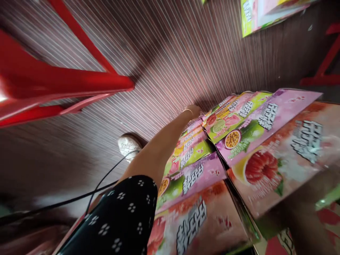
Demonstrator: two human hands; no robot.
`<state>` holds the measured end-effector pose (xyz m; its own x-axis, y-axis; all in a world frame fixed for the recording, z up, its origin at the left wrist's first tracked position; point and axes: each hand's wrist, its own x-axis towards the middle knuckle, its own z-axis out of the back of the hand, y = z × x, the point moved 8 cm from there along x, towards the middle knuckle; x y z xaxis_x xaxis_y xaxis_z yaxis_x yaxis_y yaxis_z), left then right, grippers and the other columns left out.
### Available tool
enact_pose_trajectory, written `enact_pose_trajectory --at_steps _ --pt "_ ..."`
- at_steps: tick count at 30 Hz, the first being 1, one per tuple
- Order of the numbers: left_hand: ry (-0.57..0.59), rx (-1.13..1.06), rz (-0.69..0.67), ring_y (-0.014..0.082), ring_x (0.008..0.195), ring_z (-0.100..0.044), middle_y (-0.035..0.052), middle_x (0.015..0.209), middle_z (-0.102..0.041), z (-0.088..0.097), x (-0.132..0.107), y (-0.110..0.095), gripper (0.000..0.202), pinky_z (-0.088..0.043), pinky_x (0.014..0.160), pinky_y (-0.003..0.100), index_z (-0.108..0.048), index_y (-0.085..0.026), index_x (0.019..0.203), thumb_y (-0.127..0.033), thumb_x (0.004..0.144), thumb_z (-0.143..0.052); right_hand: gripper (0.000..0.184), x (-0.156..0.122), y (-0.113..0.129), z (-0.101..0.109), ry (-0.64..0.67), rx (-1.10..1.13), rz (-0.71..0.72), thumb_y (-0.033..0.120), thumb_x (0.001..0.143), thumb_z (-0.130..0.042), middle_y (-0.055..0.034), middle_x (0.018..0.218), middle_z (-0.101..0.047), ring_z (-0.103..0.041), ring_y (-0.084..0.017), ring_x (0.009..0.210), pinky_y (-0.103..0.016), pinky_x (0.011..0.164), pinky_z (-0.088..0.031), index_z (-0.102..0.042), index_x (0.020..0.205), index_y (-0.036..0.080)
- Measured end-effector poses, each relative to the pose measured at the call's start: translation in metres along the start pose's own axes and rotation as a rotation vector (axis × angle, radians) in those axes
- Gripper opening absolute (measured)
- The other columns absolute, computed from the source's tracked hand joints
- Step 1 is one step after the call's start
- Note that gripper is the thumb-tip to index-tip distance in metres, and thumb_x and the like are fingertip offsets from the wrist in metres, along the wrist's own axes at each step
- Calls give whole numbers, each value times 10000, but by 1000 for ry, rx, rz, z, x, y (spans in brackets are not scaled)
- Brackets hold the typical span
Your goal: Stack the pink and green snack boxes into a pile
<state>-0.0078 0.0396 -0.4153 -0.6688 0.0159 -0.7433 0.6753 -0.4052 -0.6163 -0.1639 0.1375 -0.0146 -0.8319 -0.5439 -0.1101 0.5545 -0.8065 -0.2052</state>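
My left arm, in a black sleeve with white flowers, stretches along the left side of two rows of flat fruit-printed cartons. A thin bracelet circles the wrist. My left hand is at the far end of the rows, close against the cartons, its fingers hidden. The cartons overlap like steps, in orange, purple, green and yellow. In the right row, a purple carton shows passion fruit, and a nearer orange carton shows red fruit. My right hand does not show; a dark blurred shape lies under the right row.
A red plastic stool stands at the left on the striped floor. More fruit-printed packaging lies at the top right, near a red frame leg. Black cables cross at lower left, by a white shoe.
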Motion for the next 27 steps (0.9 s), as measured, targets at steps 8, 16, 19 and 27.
enact_pose_trajectory --at_steps 8,16,19,27 --pt "-371 -468 316 167 707 -664 31 770 -696 75 -197 4 204 -475 643 252 -609 -201 865 -234 967 -435 668 2 46 13 -48 95 2 354 1057 -120 -226 1695 -251 -160 -276 1608 -580 1302 -116 -293 1612 24" --pt "-541 -829 56 101 466 -567 -48 588 -591 162 -345 -143 153 -438 489 215 -563 -199 772 -255 892 -485 556 27 37 27 176 419 -47 337 1002 -411 -151 1646 -394 -303 -263 1552 -558 1260 -264 -481 1527 167" --pt "-553 -816 -4 100 443 -566 -48 552 -578 154 -350 -186 162 -416 462 210 -557 -194 724 -240 874 -517 533 22 24 32 123 614 -82 327 996 -404 -161 1607 -455 -363 -250 1527 -498 1271 -292 -541 1477 141" --pt "-705 -1178 204 85 412 -543 -40 545 -606 109 -356 -195 158 -402 435 193 -547 -175 726 -155 878 -510 551 -19 33 46 121 582 172 327 1022 -340 -165 1619 -433 -335 -268 1543 -528 1270 -294 -489 1520 146"
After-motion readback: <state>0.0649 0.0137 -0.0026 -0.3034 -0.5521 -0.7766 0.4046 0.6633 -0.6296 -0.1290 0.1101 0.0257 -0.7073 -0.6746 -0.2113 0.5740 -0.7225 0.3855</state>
